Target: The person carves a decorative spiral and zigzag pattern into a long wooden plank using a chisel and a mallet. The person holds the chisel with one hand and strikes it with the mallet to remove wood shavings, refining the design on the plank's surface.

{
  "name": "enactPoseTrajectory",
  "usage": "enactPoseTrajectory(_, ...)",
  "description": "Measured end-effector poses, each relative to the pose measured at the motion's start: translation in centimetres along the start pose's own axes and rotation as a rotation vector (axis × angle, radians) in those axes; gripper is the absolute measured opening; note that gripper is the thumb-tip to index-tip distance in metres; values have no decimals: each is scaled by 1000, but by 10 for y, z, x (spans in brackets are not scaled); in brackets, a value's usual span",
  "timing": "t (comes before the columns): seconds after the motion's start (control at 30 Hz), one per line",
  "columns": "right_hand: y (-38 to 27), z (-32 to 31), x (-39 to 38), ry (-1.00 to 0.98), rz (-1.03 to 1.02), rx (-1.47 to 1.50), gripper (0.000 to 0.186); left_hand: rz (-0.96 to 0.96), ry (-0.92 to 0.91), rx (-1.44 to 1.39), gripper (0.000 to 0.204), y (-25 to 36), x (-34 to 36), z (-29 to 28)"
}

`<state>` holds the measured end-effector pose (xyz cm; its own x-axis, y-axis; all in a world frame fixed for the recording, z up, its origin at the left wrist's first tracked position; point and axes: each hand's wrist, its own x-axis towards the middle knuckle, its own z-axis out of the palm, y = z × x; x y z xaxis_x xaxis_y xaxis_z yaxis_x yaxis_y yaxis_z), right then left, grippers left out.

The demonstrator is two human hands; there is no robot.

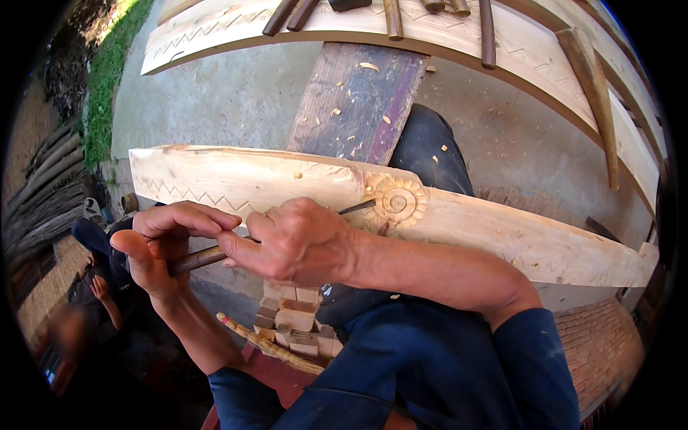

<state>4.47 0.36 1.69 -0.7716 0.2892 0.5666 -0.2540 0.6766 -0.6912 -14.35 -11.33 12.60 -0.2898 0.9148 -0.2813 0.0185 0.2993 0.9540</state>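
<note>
A long pale wooden beam [279, 170] lies across in front of me, with a zigzag line cut into its left part. On it stands a round carved flower [396, 203] with a spiral centre and petals round its rim. My right hand [294, 240] is closed round a carving chisel [358, 207], whose dark metal blade reaches the flower's left edge. My left hand [175, 240] is cupped at the chisel's wooden handle, the butt against its palm and the thumb sticking out. Its fingertips come close to my right hand.
A plank [351, 100] with wood chips runs beneath the beam. Beyond lies another carved beam [229, 36] with several tool handles and a wooden mallet [591, 93] on it. Wooden blocks [297, 319] are stacked below my arms. Another person's hand [99, 287] shows at lower left.
</note>
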Motion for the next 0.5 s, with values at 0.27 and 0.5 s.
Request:
enactPoseTrajectory(0.27, 6, 4, 0, 14, 94, -75, 36, -100, 9, -50, 112, -21, 22, -8)
enactPoseTrajectory(0.5, -23, -11, -2, -24, -86, -321, 35, -6, 49, -81, 115, -25, -11, 0)
